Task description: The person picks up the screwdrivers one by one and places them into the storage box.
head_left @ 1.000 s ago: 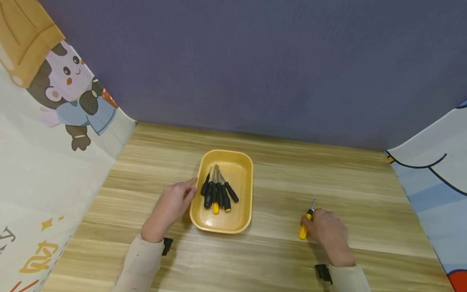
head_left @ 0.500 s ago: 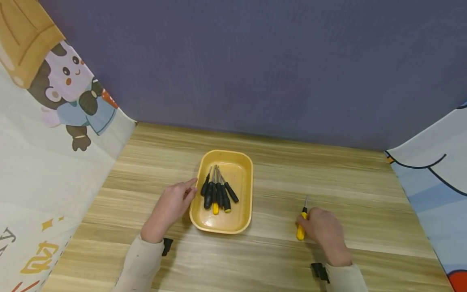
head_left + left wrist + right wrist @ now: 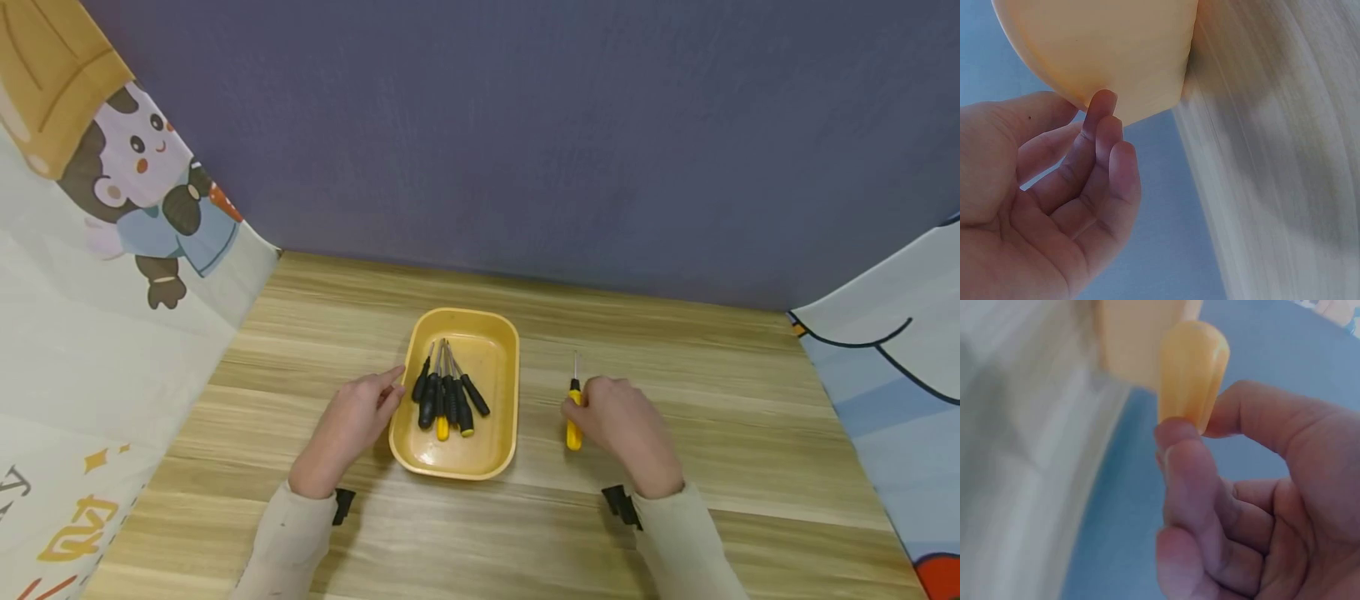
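Note:
My left hand (image 3: 358,418) is at the left side of a yellow plastic tray (image 3: 516,392), thumb and fingertips pinching its rim. The left wrist view shows curled fingers (image 3: 1124,175) against the tray's outer wall (image 3: 1141,50). Several screwdrivers (image 3: 450,400), mostly black-handled, lie bunched in the tray's left half, shafts pointing to the far end. To the right of the tray, my right hand (image 3: 626,429) pinches a screwdriver by its yellow handle (image 3: 573,435), shaft pointing away from me. The right wrist view shows the handle's rounded end (image 3: 1194,362) above the fingertips.
A wood-grain table (image 3: 675,358) lies under everything. Behind it rises a dark blue-grey wall (image 3: 525,150), with cartoon-printed sheets at the left (image 3: 90,350) and right (image 3: 885,400). A black strap mount (image 3: 621,506) sits at my right wrist.
My right hand has carried the yellow-handled screwdriver left towards the tray and slightly farther from me; its shaft has swung to point straight away. The left hand and tray have stayed put.

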`<action>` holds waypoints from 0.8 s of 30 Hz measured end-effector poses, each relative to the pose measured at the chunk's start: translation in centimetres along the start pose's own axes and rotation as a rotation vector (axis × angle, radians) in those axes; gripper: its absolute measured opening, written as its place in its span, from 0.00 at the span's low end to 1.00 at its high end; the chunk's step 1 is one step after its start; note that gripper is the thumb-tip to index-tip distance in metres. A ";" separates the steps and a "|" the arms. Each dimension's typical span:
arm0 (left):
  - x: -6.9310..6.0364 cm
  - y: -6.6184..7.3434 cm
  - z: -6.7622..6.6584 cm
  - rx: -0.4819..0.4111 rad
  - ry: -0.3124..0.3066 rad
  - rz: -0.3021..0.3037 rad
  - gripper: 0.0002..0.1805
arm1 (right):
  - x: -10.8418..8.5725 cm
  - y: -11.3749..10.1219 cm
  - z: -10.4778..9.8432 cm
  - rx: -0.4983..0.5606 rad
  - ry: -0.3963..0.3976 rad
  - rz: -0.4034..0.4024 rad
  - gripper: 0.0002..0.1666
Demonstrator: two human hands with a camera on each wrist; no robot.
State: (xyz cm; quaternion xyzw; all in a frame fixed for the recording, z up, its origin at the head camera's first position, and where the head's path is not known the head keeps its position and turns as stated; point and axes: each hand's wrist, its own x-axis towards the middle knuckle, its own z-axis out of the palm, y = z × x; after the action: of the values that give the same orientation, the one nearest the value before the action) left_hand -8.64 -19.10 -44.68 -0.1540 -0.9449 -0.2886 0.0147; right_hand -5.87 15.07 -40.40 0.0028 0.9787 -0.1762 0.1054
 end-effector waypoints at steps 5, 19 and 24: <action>0.0 -0.1 0.0 0.002 0.009 0.014 0.21 | 2.0 -3.6 -1.0 -0.088 0.028 -0.100 0.25; 0.0 -0.2 0.1 0.001 -0.002 0.018 0.21 | 7.1 -13.2 0.0 -0.165 -0.147 -0.248 0.23; 0.2 -0.3 0.2 -0.001 -0.009 0.031 0.20 | 8.6 -14.8 2.2 -0.165 -0.268 -0.240 0.20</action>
State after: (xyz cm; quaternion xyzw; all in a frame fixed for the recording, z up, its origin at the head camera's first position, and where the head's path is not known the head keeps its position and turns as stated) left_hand -8.86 -19.17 -44.96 -0.1699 -0.9422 -0.2883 0.0150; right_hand -14.48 0.13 -39.14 -0.1460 0.9603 -0.1054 0.2131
